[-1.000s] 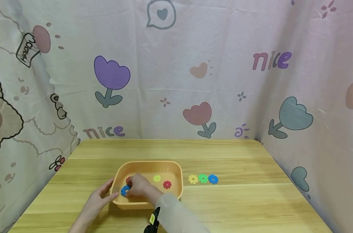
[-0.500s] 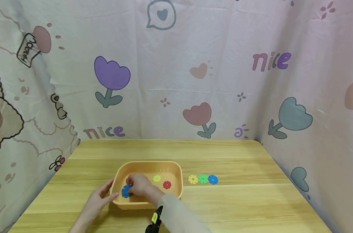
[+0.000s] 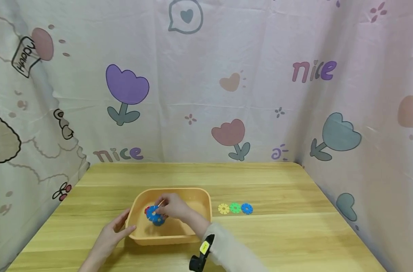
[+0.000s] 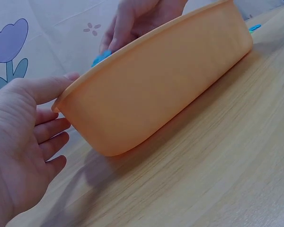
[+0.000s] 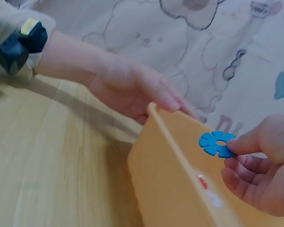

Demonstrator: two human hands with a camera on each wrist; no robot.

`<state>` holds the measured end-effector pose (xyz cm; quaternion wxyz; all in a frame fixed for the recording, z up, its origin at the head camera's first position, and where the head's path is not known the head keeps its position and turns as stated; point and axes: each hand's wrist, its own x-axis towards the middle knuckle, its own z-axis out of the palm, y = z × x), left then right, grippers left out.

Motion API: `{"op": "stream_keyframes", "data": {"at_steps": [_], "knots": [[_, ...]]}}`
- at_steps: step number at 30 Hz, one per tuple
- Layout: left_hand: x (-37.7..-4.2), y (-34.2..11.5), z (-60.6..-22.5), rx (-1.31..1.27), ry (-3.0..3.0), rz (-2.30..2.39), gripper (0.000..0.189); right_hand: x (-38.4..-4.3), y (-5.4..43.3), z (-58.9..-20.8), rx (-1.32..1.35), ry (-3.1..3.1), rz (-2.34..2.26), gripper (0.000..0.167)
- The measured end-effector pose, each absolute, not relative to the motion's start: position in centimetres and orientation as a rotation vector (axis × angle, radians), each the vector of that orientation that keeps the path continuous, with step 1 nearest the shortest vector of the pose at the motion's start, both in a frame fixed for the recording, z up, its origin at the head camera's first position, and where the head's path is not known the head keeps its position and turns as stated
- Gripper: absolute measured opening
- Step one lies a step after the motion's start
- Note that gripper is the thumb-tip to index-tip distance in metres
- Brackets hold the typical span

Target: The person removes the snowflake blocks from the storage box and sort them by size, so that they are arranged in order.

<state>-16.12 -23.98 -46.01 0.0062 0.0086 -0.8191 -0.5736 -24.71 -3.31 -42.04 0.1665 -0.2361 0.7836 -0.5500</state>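
Observation:
My right hand (image 3: 176, 208) pinches a blue flower-shaped disc (image 5: 218, 144) between thumb and fingers over the orange basin (image 3: 169, 239). In the head view this disc is tilted, and a second blue piece (image 3: 159, 221) shows just below it. A red disc (image 3: 146, 210) peeks out beside them, partly covered. At the basin's left end my left hand (image 3: 109, 235) grips the rim, its thumb (image 4: 54, 88) lying over the edge and its other fingers along the outside.
Right of the basin, a yellow disc (image 3: 223, 208), a green disc (image 3: 235, 207) and a blue disc (image 3: 247, 208) lie in a row on the wooden table (image 3: 281, 241). A patterned curtain (image 3: 193, 87) hangs behind.
My right hand has lifted the blue disc from the basin's left part and moved slightly right. The yellow and red discs seen earlier inside are now hidden behind it. My left hand keeps its place.

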Motion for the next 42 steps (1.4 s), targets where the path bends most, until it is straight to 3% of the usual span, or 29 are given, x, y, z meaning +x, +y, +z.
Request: {"op": "stream_keyframes", "data": {"at_steps": [23,42], "knots": [[-16.2,-24.1,-45.7,0.052,-2.600,-1.760,0.070,-25.9,7.4,-39.9,-0.544,2.130,-1.809,0.020],[-16.2,-24.0,-45.7,0.064,-2.614,-1.778,0.071,-26.8,19.7,-43.1,-0.151,2.265,-1.928,0.026]]}}
